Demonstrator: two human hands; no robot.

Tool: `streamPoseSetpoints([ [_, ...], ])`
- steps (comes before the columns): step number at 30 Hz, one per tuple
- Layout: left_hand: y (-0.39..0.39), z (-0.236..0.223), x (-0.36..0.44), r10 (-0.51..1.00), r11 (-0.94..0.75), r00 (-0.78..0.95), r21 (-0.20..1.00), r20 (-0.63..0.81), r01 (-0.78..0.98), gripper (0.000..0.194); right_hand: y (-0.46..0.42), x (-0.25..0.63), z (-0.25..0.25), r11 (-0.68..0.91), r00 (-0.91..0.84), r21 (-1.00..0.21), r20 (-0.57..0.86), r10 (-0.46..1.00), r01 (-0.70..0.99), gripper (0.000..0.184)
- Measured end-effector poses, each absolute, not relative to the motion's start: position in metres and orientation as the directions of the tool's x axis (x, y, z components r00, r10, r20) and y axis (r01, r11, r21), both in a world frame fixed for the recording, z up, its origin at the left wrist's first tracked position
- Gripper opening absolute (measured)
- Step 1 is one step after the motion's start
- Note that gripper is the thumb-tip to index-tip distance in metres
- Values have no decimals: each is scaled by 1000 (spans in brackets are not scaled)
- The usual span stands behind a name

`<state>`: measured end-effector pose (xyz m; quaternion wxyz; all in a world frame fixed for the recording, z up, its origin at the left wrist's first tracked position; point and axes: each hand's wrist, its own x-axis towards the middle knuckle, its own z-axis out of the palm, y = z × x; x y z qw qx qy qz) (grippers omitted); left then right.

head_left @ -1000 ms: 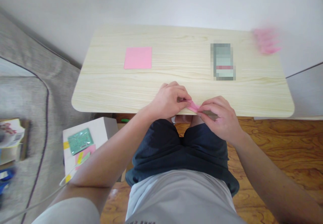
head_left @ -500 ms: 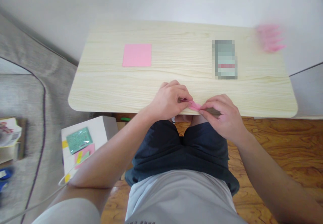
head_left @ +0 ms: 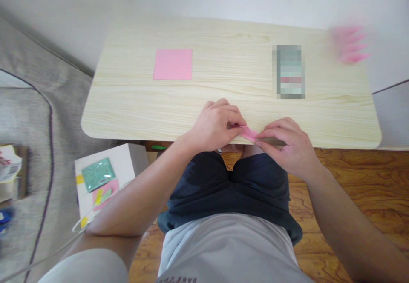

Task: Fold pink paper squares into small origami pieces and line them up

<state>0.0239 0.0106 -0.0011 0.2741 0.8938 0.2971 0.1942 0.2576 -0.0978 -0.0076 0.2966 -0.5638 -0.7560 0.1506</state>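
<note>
A narrow piece of folded pink paper (head_left: 249,133) is held between my two hands at the table's front edge. My left hand (head_left: 219,123) pinches its left end, and the fingers cover that part. At the right end, the thumb and index finger of my right hand (head_left: 286,144) close on the tip. On the table farther back and to the left lies a flat pink paper square (head_left: 173,64), apart from both hands.
The pale wooden table (head_left: 134,112) has a blurred-out rectangular object (head_left: 290,71) toward the right. Several pink pointed pieces (head_left: 351,44) sit at the back right corner. At lower left, a white box (head_left: 124,157) bears a green packet (head_left: 98,174) and a cable (head_left: 76,227).
Both hands keep their pinch on the folded paper. My right hand has shifted slightly right, showing a little more of the strip. The camera view has moved a bit.
</note>
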Motion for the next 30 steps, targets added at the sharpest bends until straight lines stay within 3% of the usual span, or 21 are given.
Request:
streamPoseSetpoints([
  [14,11,-2,24,634,-670,750,619,190,410,16,-95,257,-9,319,-172,-537,307,936,781,11],
  [30,10,-2,24,641,-669,742,619,199,412,15,-85,253,0,275,-180,-538,223,958,797,12],
])
